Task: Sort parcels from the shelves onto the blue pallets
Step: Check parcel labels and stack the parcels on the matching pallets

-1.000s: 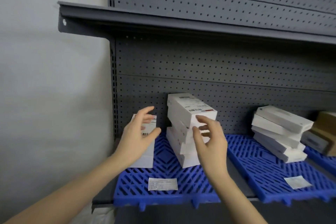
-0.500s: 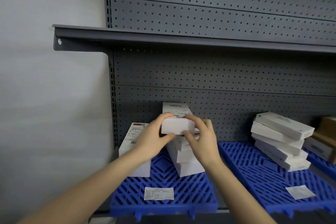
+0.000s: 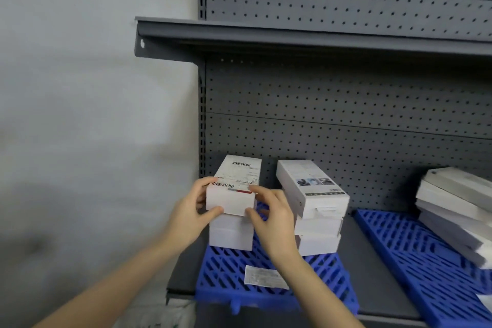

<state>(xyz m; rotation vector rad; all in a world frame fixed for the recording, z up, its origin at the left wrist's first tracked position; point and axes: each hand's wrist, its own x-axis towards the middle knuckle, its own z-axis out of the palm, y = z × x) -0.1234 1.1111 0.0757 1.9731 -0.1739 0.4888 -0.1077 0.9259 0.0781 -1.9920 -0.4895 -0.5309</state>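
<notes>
Where half a second ago the box (image 3: 230,201) was held up at the top of the stack (image 3: 314,210), it now sits over the left rear of the pallet (image 3: 229,274), on a lower box (image 3: 230,234). Whether the two boxes fully touch cannot be told. The stack, at the pallet's right rear, now stands three high. The left hand (image 3: 186,218) and right hand (image 3: 274,224) both grip the box's near end, thumbs under its front edge and fingers curled over its top corners.

The box is a long white carton, and its top bears a printed label with barcodes and a red strip. The pallet is blue plastic with an open slotted grid, and a paper slip (image 3: 263,277) lies on its front. Behind the pallet rises a dark grey metal back panel (image 3: 346,104) punched with rows of small holes.
</notes>
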